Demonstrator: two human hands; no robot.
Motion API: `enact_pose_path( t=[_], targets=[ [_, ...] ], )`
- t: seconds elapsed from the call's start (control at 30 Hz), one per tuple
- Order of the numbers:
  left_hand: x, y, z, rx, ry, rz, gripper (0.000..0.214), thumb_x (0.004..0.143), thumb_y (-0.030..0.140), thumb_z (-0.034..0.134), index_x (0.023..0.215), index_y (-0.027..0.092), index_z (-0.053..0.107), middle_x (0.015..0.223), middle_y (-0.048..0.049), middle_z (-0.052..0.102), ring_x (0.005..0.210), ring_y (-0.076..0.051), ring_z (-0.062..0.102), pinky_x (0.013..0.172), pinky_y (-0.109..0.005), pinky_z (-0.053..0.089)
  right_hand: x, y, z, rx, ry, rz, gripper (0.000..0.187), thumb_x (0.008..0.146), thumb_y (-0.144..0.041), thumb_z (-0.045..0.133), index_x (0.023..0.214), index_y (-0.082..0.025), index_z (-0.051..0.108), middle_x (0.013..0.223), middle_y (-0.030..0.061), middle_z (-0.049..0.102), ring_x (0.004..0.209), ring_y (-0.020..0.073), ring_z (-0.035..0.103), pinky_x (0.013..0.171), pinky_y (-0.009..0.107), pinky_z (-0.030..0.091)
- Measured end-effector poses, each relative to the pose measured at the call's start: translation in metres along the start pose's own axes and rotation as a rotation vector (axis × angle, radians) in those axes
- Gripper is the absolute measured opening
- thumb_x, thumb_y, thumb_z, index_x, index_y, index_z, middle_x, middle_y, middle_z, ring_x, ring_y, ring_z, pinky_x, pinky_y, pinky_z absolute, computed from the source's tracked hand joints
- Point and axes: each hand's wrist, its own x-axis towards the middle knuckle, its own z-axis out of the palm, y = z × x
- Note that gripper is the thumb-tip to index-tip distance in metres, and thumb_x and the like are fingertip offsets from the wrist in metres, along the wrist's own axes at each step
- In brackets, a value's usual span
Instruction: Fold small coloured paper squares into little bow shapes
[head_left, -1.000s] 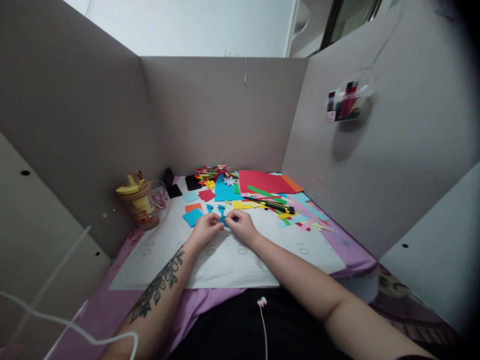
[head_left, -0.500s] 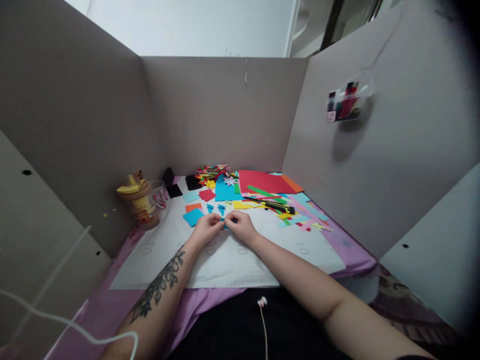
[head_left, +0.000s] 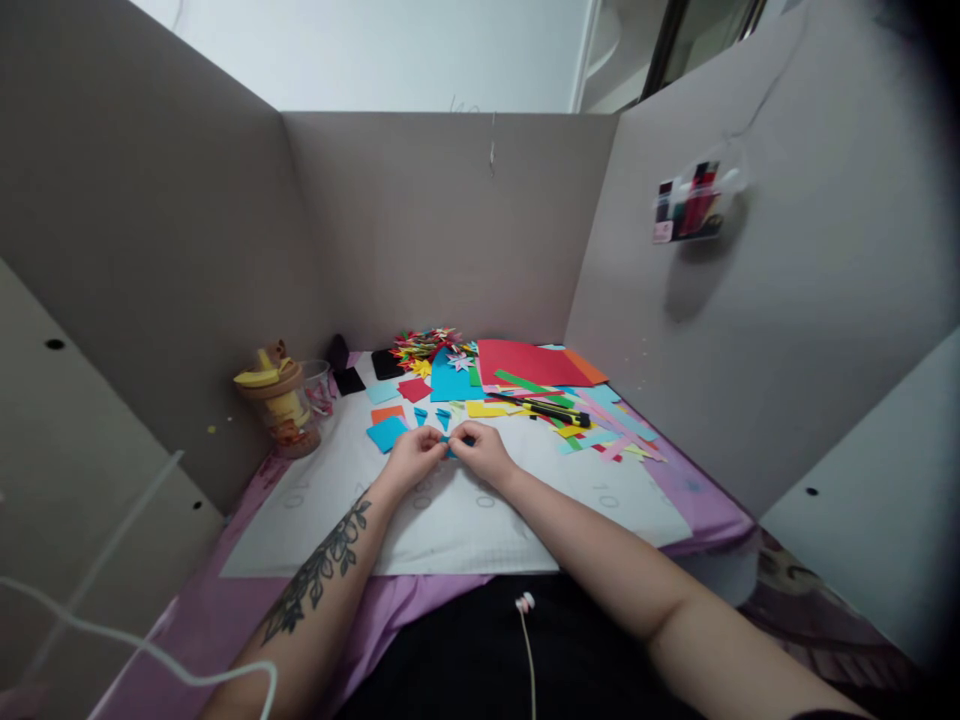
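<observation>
Between my fingertips is a small piece of blue paper (head_left: 449,447), mostly covered by them. My left hand (head_left: 414,456) pinches its left side, and my right hand (head_left: 484,455) pinches it from the right. Just beyond my hands lie two small folded blue paper pieces (head_left: 443,418). Left of my left hand sit blue paper squares (head_left: 387,435), with an orange piece (head_left: 387,413) behind them. A yellow-and-black utility knife (head_left: 555,411) rests to the right, past my right hand.
Folded paper stars (head_left: 427,347) are heaped at the back, beside red sheets (head_left: 529,363). Coloured paper strips (head_left: 611,425) lie scattered at right. A yellow-lidded cup (head_left: 281,405) and a clear cup (head_left: 318,385) stand at left. Grey panels (head_left: 450,220) enclose the table.
</observation>
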Motion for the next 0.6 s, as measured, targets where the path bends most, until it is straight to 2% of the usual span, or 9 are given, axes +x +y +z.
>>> enact_pose_path(
  t=[0.3, 0.6],
  targets=[
    [-0.0011, 0.0062, -0.0014, 0.023, 0.059, -0.022, 0.011, 0.065, 0.025, 0.060, 0.069, 0.015, 0.056, 0.054, 0.0029, 0.057, 0.048, -0.009, 0.051, 0.045, -0.019, 0.035, -0.0005, -0.0029, -0.0009, -0.049, 0.026, -0.014, 0.010, 0.069, -0.020, 0.052, 0.061, -0.017, 0.057, 0.065, -0.0003, 0.059, 0.064, 0.0133, 0.053, 0.062, 0.024, 0.042],
    [-0.0003, 0.0035, -0.0018, 0.013, 0.034, -0.041, 0.015, 0.066, 0.028, 0.060, 0.072, 0.015, 0.056, 0.053, 0.0036, 0.057, 0.046, -0.009, 0.050, 0.044, -0.019, 0.033, -0.0002, -0.0020, -0.0014, -0.041, 0.061, 0.023, 0.009, 0.068, -0.020, 0.052, 0.061, -0.017, 0.056, 0.062, -0.0010, 0.058, 0.061, 0.0129, 0.052, 0.060, 0.024, 0.042]
  ],
)
